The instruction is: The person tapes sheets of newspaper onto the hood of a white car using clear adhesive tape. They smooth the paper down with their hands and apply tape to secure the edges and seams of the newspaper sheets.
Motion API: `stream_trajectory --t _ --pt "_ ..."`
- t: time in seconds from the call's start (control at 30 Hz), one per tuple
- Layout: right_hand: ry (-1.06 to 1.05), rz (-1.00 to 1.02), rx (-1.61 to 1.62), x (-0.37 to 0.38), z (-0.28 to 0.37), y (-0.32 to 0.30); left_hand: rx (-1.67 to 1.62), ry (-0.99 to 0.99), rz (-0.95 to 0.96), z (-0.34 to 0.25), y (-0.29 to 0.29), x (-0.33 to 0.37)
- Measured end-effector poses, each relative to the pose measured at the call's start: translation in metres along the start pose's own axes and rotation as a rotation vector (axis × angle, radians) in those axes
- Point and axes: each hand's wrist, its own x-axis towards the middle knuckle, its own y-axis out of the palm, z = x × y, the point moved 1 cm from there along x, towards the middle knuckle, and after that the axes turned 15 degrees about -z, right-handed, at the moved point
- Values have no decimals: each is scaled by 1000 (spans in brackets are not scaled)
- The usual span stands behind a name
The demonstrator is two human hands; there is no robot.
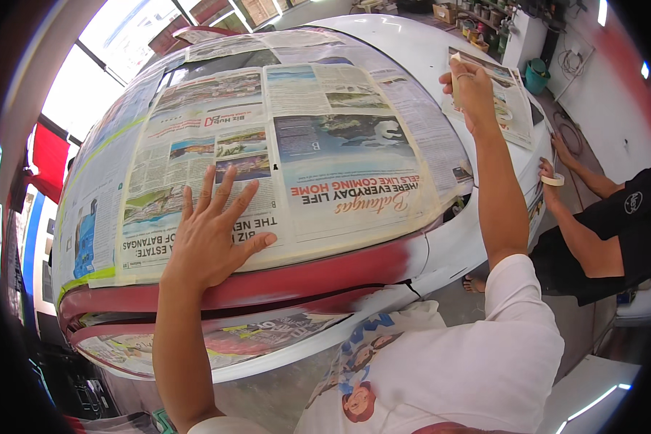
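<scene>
left hand [213, 235]: flat, palm down, fingers spread, thumb out to the right; grips nothing. it presses or rests on the large newspaper sheet [340, 155], toward the sheet's lower left part.

right hand [471, 85]: raised at the upper right, fingers curled around a cream roll [456, 85] (apparently masking tape, seen nearly edge-on; partly hidden by the fingers). a smaller newspaper piece [517, 119] lies on the white bodywork [405, 43] just beyond this hand; whether hand and paper touch, cannot tell.

main sheet: spread over the curved glass of a car, print upside down from this view, lower edge bordered by pale tape [325, 249]. below that edge runs a red panel [325, 269], turning white toward the right. more newspaper shows in the opening under the panel. a yellow-green strip [94, 275] runs at the lower left corner of the covering.

at right, a co-worker in a black shirt [633, 217] has both hands near the car's side, a pale tape ring [553, 180] at one of them. behind: a green bucket [537, 77] by the wall.
</scene>
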Motion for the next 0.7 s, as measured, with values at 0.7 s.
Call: stream_trajectory --t 0.7 --pt "-1202 661 -555 -166 -71 -45 19 -166 -104 45 20 -42"
